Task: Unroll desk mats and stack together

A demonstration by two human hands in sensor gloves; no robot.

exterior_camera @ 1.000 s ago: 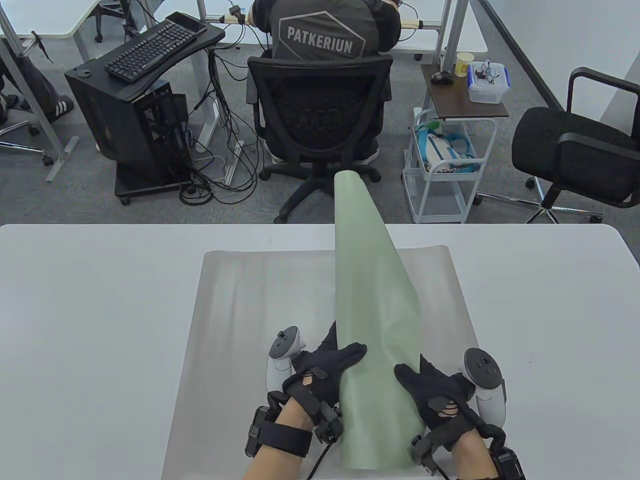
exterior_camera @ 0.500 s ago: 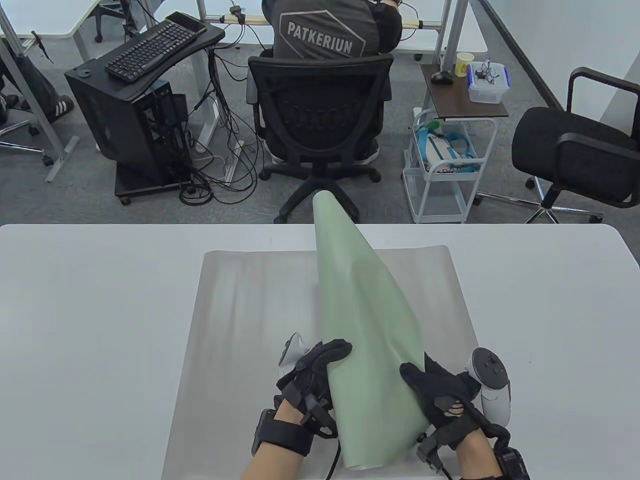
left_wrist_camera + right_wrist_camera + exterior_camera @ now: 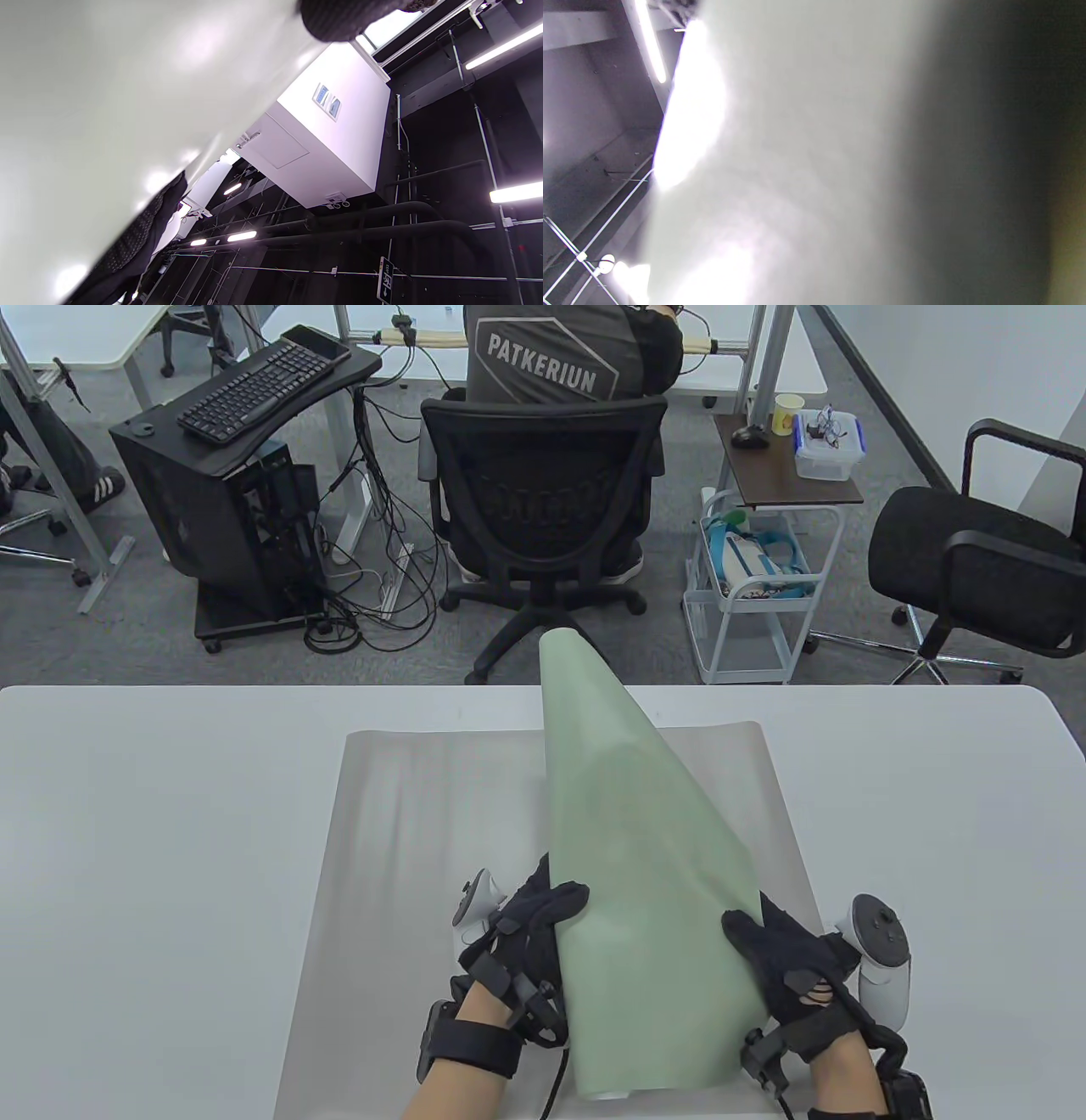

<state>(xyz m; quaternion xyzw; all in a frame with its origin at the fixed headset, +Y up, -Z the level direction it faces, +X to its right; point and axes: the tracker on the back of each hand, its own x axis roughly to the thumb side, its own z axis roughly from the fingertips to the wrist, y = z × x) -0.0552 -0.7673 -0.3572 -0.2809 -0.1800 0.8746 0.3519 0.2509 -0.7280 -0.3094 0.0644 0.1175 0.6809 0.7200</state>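
A pale green desk mat (image 3: 628,857), loosely rolled into a cone, is held above a grey mat (image 3: 407,831) that lies flat on the white table (image 3: 153,814). Its narrow end points away past the table's far edge. My left hand (image 3: 534,920) grips the roll's left side near its wide end. My right hand (image 3: 776,954) grips the loose right edge, which stands out from the roll. The green mat fills the left wrist view (image 3: 106,106) and the right wrist view (image 3: 806,169).
An office chair (image 3: 543,492) with a seated person stands just beyond the table's far edge. A white wire cart (image 3: 755,585) and a second black chair (image 3: 976,560) stand to the right on the floor.
My right hand has moved right and toward me with the loose edge, so the roll's wide end has opened out. The narrow far end swung slightly left. My left hand dropped a little.
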